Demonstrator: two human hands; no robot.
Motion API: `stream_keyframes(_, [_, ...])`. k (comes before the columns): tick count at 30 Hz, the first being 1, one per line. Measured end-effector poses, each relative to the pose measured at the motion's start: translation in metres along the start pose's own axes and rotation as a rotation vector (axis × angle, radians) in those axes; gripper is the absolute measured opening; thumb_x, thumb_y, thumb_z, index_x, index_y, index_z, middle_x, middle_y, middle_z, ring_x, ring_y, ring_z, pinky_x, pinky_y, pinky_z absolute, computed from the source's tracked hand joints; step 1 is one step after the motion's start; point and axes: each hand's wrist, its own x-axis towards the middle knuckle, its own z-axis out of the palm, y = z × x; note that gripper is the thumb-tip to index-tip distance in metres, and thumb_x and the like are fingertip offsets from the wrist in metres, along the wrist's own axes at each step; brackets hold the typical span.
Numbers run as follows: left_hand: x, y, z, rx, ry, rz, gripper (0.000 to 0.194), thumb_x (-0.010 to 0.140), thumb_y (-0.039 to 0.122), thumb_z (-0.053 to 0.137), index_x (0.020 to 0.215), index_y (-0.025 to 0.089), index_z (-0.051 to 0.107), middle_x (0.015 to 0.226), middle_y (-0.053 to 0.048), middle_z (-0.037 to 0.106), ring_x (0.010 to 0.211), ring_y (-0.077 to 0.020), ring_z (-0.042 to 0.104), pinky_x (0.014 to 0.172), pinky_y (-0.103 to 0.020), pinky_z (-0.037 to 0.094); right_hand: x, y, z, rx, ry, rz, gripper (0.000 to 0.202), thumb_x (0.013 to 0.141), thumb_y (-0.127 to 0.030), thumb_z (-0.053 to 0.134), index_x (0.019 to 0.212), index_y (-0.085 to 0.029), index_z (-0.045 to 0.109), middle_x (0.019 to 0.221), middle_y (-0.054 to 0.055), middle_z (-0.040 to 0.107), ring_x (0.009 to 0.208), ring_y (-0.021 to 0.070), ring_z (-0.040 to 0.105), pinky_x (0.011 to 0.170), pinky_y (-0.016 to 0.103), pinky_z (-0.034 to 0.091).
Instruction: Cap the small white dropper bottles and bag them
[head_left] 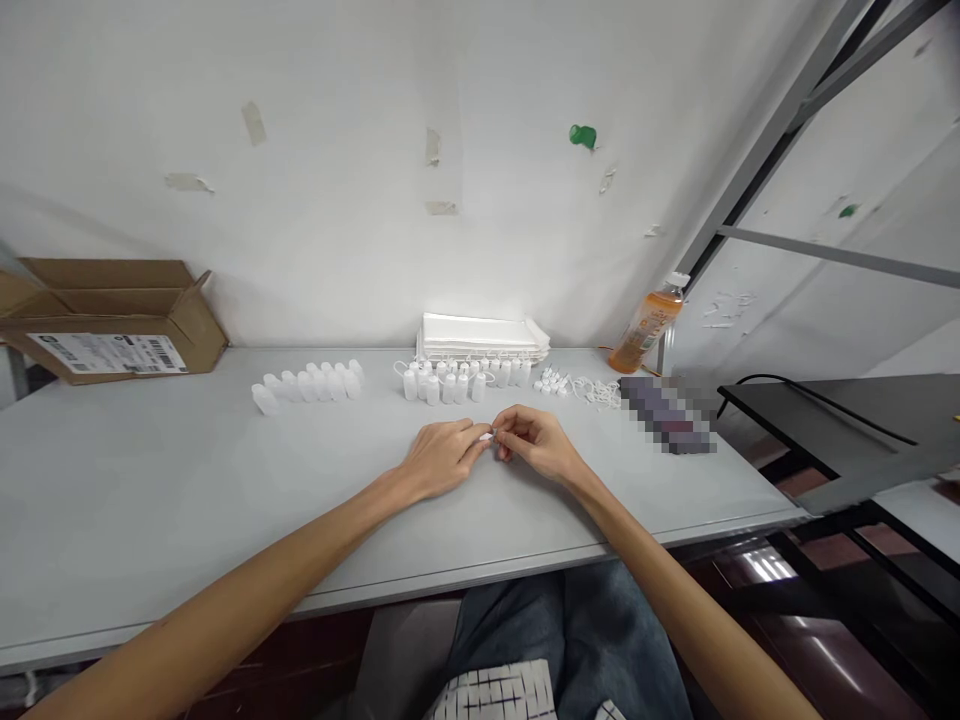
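Note:
Above the middle of the grey table, my left hand (444, 456) and my right hand (541, 442) meet at their fingertips. Both are closed on a small white piece (487, 436), mostly hidden by the fingers, so its kind does not show. Just beyond them stands a group of small white capped bottles (450, 388), some with cord loops. To the left, several translucent white bottle-like pieces (311, 383) form a slanting double row. Small white caps (553, 381) and a tangle of thin white cords (596, 391) lie to the right, past my right hand.
A stack of flat white sheets or trays (480, 333) rests against the wall. An open cardboard box (112, 320) sits at the far left. At the back right, an orange drink bottle (649, 325) leans beside a pixelated dark object (664, 412). The table's front edge (465, 590) runs above my lap.

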Motion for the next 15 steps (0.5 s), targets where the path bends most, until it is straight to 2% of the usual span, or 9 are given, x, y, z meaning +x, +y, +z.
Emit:
stream_keyframes(6, [0.0003, -0.0017, 0.0004, -0.04, 0.06, 0.014, 0.036, 0.099, 0.032, 0.033, 0.123, 0.025, 0.057, 0.096, -0.002, 0.067, 0.083, -0.0189, 0.063, 0.068, -0.029, 0.043, 0.0002, -0.0023, -0.0015, -0.005, 0.069, -0.012, 0.021, 0.079, -0.034, 0.067, 0.089, -0.017, 0.063, 0.069, 0.001, 0.063, 0.058, 0.0145, 0.062, 0.055, 0.029, 0.051])
stream_keyframes(15, [-0.0019, -0.0041, 0.0023, -0.157, 0.115, 0.029, 0.044, 0.096, 0.029, 0.035, 0.139, 0.019, 0.044, 0.104, -0.005, 0.065, 0.085, -0.0192, 0.062, 0.074, -0.031, 0.047, 0.0021, -0.002, -0.0046, -0.061, 0.179, -0.025, 0.023, 0.08, -0.039, 0.065, 0.083, -0.016, 0.066, 0.061, 0.001, 0.06, 0.054, 0.0138, 0.057, 0.049, 0.026, 0.046])
